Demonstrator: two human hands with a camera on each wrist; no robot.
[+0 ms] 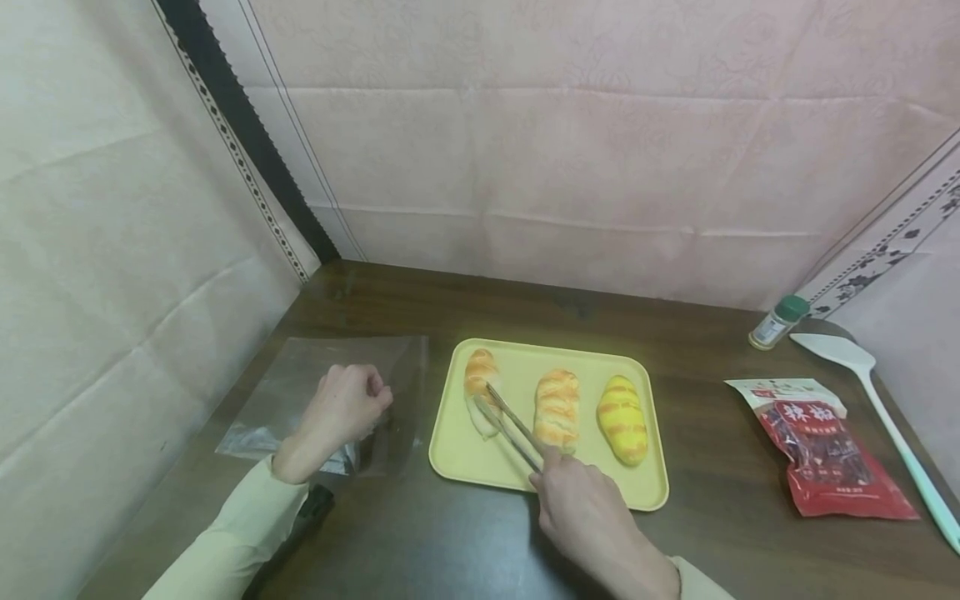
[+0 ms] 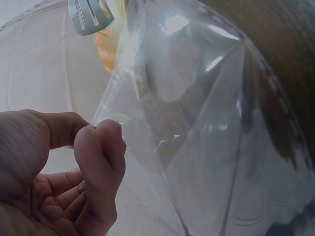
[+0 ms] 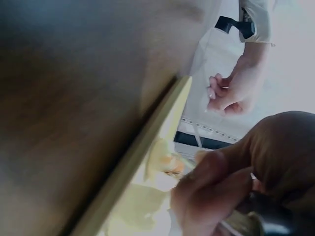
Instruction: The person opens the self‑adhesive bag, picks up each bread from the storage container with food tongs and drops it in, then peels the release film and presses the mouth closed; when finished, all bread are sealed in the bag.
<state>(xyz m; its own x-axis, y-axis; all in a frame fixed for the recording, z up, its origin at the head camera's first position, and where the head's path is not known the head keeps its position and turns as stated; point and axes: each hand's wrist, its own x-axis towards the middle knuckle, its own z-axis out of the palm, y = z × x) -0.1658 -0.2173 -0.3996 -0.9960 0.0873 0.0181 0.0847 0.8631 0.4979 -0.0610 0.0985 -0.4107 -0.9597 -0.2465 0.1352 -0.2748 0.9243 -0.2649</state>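
My left hand (image 1: pixel 341 408) pinches the edge of a clear plastic bag (image 2: pixel 197 98) between thumb and index finger, lifting its mouth in the left wrist view. Most of the bag lies on the table left of a yellow tray (image 1: pixel 517 358). Near the tray's front edge, my right hand (image 1: pixel 588 508) grips metal tongs (image 1: pixel 513 433). Their ends straddle the left bread roll (image 1: pixel 480 367), a long golden one with a pale lower end. A second golden roll (image 1: pixel 557 408) and a yellow striped roll (image 1: pixel 624 421) lie to its right on the tray.
To the right lie a red snack packet (image 1: pixel 821 454) and a long spatula (image 1: pixel 855 354) with a white head and mint handle. A small green-capped bottle (image 1: pixel 780 321) stands at the back right. Cloth walls (image 1: pixel 562 167) border the table's back and sides.
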